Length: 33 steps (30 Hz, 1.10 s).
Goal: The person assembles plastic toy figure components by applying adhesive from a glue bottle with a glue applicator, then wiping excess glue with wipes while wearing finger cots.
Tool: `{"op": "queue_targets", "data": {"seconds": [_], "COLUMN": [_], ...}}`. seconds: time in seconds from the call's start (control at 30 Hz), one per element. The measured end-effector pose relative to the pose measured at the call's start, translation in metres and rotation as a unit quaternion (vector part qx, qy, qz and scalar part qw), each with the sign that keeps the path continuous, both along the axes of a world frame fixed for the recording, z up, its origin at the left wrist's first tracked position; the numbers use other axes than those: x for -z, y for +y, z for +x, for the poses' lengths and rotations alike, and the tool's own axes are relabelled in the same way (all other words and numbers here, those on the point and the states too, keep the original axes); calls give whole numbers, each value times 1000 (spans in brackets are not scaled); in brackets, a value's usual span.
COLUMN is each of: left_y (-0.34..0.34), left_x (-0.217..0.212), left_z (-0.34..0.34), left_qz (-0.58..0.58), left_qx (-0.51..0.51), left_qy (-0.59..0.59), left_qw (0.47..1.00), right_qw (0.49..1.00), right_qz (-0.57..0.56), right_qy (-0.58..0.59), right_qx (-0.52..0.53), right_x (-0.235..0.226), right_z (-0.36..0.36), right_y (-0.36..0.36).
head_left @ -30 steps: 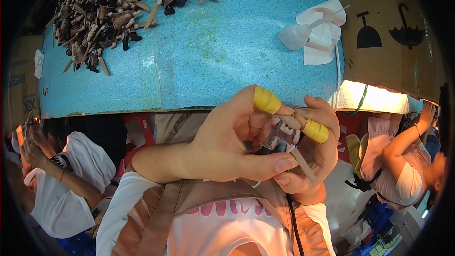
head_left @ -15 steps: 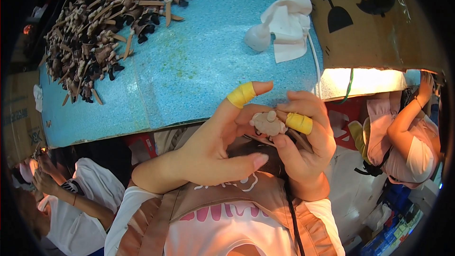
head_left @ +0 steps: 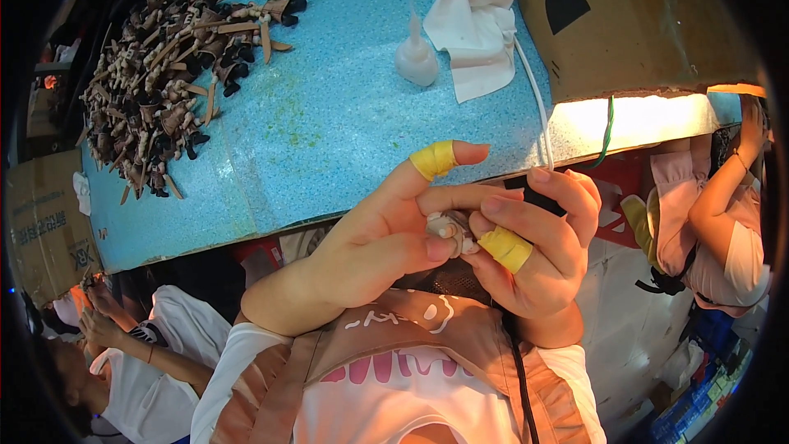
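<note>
**Both hands pinching a small pale figure part below a blue table**

Holding a small pale figure part (head_left: pixel 448 230) between both hands, just under the near edge of the blue table (head_left: pixel 329 123). Left hand (head_left: pixel 386 238) closing around it from the left — thumb pressing against the part, forefinger stretching up and right with a yellow tape band near its tip. Right hand (head_left: pixel 538 251) curling in from the right, fingers folding over the part, thumb wrapped in yellow tape and touching it. Part sitting between the two thumbs, mostly hidden; long axis and pointing direction not readable.

Lying at the table's far left: a heap of small brown and tan figure parts (head_left: pixel 164 74). Standing near the far middle: a small translucent squeeze bottle (head_left: pixel 416 53), nozzle pointing up. Lying just beside it: a crumpled white cloth (head_left: pixel 475 29). Standing at the right: a brown cardboard box (head_left: pixel 649 25) bearing black handling symbols — with a bright light strip (head_left: pixel 633 119) glowing under its lower edge. Sitting at far left below the table: a second cardboard box (head_left: pixel 49 230) with dark printing.

Other people's arms showing at lower left and far right.
</note>
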<state>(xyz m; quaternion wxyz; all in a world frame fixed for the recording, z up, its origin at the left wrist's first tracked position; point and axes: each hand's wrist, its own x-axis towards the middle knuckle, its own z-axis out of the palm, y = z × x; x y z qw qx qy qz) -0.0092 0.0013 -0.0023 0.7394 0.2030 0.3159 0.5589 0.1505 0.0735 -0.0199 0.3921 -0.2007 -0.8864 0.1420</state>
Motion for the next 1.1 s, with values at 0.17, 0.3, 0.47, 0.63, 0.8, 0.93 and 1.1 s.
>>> {"op": "queue_targets", "data": {"seconds": [0.17, 0.3, 0.47, 0.63, 0.8, 0.93, 1.1], "left_y": [1, 4, 7, 9, 4, 12, 20], "left_x": [5, 8, 7, 9, 14, 17, 13], "left_z": [3, 6, 12, 15, 20, 20, 22], "left_qz": [23, 34, 28, 47, 154, 289, 363], "left_qx": [7, 10, -7, -32, -80, -132, -138], "left_qy": [-61, -53, -57, -4, 298, 448, 528], "left_qw": [998, 998, 998, 998, 939, 836, 756], "right_qw": [999, 998, 998, 988, 945, 922, 926], "right_qz": [-1, -10, -11, -115, -273, -331, -319], "right_qy": [42, 35, 36, 99, 158, 165, 173], "right_qx": [30, 43, 54, 20, -90, -115, -107], "right_x": [0, -2, -4, 1, 6, 5, 7], "right_z": [0, 2, 2, 4, 13, 12, 13], "right_y": [-1, -2, 1, 3, 10, 7, 6]}}
